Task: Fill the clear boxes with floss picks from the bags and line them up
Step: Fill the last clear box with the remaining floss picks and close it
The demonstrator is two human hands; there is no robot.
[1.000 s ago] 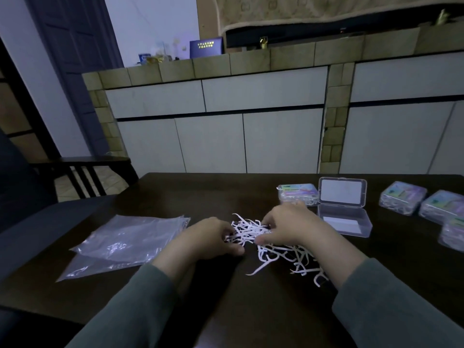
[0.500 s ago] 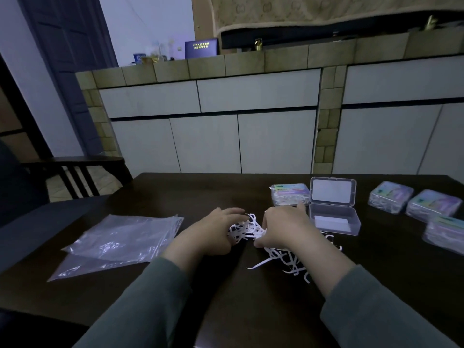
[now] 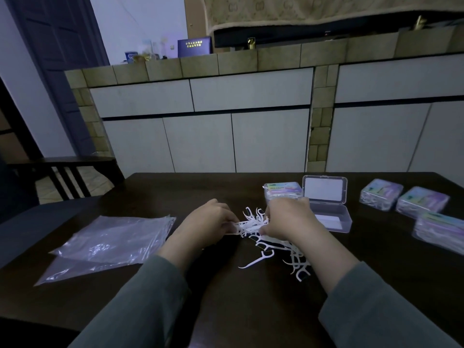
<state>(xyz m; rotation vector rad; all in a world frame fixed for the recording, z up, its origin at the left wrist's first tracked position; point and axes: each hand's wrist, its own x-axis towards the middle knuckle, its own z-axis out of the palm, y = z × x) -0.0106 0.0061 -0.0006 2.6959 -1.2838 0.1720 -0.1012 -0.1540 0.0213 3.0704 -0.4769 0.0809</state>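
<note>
White floss picks (image 3: 253,223) lie bunched on the dark table (image 3: 251,297), between my two hands. My left hand (image 3: 208,222) grips one end of the bunch and my right hand (image 3: 286,218) grips the other. More loose picks (image 3: 293,262) are scattered under my right wrist. An open clear box (image 3: 334,217) stands just right of my right hand, its lid (image 3: 325,189) upright. A closed filled box (image 3: 282,190) sits behind my right hand. Three more closed filled boxes (image 3: 381,194) (image 3: 423,202) (image 3: 439,229) line the right side.
A pile of empty clear plastic bags (image 3: 113,242) lies flat on the table's left part. A dark chair (image 3: 62,177) stands off the far left corner. White cabinets (image 3: 251,139) run behind the table.
Both hands have gathered the picks into a tighter bunch and moved slightly away from me. The view has shifted, so the boxes sit a bit further left.
</note>
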